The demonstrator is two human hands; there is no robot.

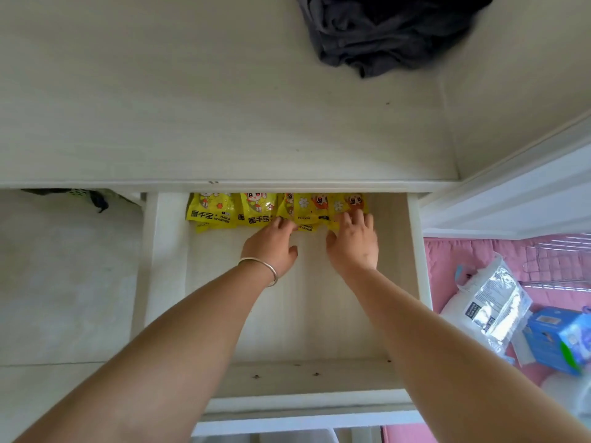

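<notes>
A white drawer (169, 266) stands pulled out from under the pale desk top (192, 107), and a row of yellow packets (224, 212) lies along its far edge, their upper parts hidden under the front edge of the desk top. The row stops short of both side walls of the drawer, and the packets overlap one another. Both bare arms reach in from the near edge over the bare drawer floor. The left hand (271, 244) is at the middle of the row with its thumb held out to the side. Its fingers (283, 222) bend down onto the near edge of a packet, but their tips are hidden, so I cannot tell whether they pinch it or only touch it. A silver bangle (265, 266) sits on that wrist. The right hand (351, 244) is at the right end of the row, its fingers (358, 217) spread apart and laid flat on top of the last packets, clamped on nothing. The two hands are near each other but apart. A crumpled dark cloth (383, 33) lies at the far right corner of the desk top. Right of the drawer, on a pink cover (447, 260), lie a clear plastic bag (492, 302), a blue box (550, 337) and a wire rack (556, 263).
</notes>
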